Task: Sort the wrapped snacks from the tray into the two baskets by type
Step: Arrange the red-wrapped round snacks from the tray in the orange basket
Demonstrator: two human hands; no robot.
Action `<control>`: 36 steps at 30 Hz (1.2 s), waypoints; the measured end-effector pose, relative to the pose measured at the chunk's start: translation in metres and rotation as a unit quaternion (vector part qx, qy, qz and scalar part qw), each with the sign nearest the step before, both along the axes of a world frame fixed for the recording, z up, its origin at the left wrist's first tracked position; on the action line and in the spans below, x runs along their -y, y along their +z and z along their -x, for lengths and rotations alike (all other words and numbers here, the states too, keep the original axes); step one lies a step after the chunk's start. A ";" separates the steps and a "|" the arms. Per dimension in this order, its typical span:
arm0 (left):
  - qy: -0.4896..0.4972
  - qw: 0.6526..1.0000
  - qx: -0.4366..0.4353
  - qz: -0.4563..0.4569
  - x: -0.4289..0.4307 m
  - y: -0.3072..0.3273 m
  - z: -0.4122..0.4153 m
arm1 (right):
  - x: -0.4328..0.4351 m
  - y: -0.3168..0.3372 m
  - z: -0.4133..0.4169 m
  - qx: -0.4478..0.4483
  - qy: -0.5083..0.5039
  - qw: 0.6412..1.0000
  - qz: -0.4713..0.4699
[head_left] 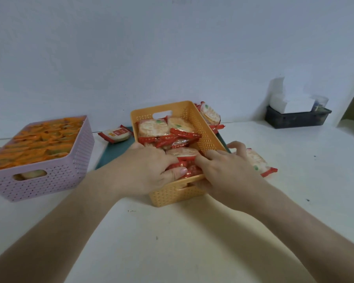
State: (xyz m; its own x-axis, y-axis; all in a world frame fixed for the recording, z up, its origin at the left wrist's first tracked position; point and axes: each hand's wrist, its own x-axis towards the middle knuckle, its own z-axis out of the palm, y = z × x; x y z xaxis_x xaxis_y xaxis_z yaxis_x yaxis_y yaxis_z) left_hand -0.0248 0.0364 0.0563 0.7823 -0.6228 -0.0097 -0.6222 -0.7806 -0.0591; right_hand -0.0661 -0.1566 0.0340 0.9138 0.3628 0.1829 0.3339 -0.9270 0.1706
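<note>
A: Where are the red-wrapped crackers [168, 129] found?

B: Most are piled in the orange basket [204, 139], which is set near the middle of the table [192, 242], partly over the teal tray [110, 154].

A: And how are the hands placed?

B: The left hand [149, 170] is curled round packs at the basket's near end, with the thumb pressed on a wrapper. The right hand [227, 172] is laid over the near rim, fingers bent onto the packs. Whether anything is gripped by it cannot be told.

A: What is counted as done?

B: The lilac basket [49, 180], toward the table's left edge, is filled with orange-wrapped snacks [39, 144]; that type is judged finished.

A: What is left?

B: A stray pack [114, 135] is seen on the tray just left of the orange basket, further packs [209, 116] behind its far right corner, and a loose pack [255, 162] on the table beside the right hand. The task is judged nearly complete.
</note>
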 end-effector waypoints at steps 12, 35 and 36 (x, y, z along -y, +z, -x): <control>0.020 0.996 0.018 0.082 -0.007 -0.014 0.006 | -0.008 0.048 -0.034 -0.017 0.065 0.993 -0.102; 0.073 0.985 -0.146 -0.057 0.049 0.019 -0.063 | 0.017 0.040 -0.036 0.095 0.039 0.966 -0.237; 0.081 0.982 -0.163 -0.057 0.053 0.013 -0.065 | 0.017 0.038 -0.035 0.081 0.034 0.970 -0.227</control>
State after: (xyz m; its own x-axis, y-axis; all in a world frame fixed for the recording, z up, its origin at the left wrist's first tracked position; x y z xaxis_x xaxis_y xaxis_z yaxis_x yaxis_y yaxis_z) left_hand 0.0401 -0.0171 0.0692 0.8148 -0.4708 -0.3382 -0.4908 -0.8708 0.0299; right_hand -0.0308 -0.1739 0.0720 0.8367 0.2702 0.4764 0.4002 -0.8955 -0.1949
